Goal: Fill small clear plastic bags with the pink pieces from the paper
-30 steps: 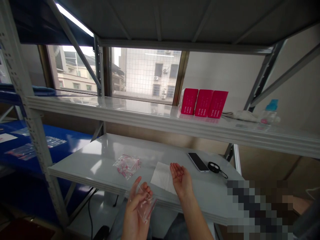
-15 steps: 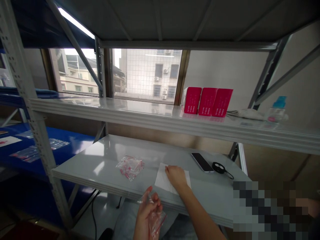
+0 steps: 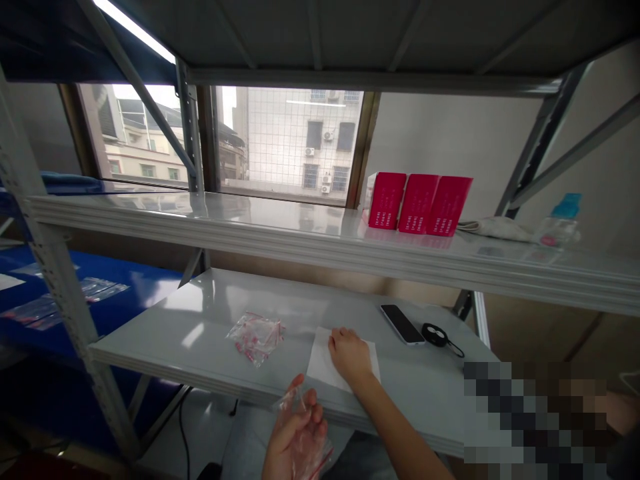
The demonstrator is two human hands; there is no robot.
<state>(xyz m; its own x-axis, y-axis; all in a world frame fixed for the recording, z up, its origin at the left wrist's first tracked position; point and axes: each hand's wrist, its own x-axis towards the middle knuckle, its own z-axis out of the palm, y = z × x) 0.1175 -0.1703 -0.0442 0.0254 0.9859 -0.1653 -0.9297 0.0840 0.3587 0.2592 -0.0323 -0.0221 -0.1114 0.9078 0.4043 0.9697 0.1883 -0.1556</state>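
My left hand (image 3: 287,430), at the table's front edge, has its fingers bent around a clear plastic zip bag (image 3: 314,455) with a red strip; part of the bag sticks out above the thumb. On a white sheet of paper (image 3: 319,360) lies my right hand (image 3: 351,357), its fingers curled in and pressed down. Whether anything is under those fingers is hidden. Left of the paper is a loose pile of clear zip bags (image 3: 257,338) with red strips.
Right of the paper lie a phone (image 3: 403,325) and a round black object with a loop (image 3: 435,335). Three red boxes (image 3: 419,204), a folded cloth (image 3: 495,228) and a blue-capped bottle (image 3: 559,223) stand on the shelf above. A blue table (image 3: 145,270) is at left.
The view has shifted slightly. My right hand's fingers have moved a little on the paper, and the left hand has turned slightly with the bag still in it.
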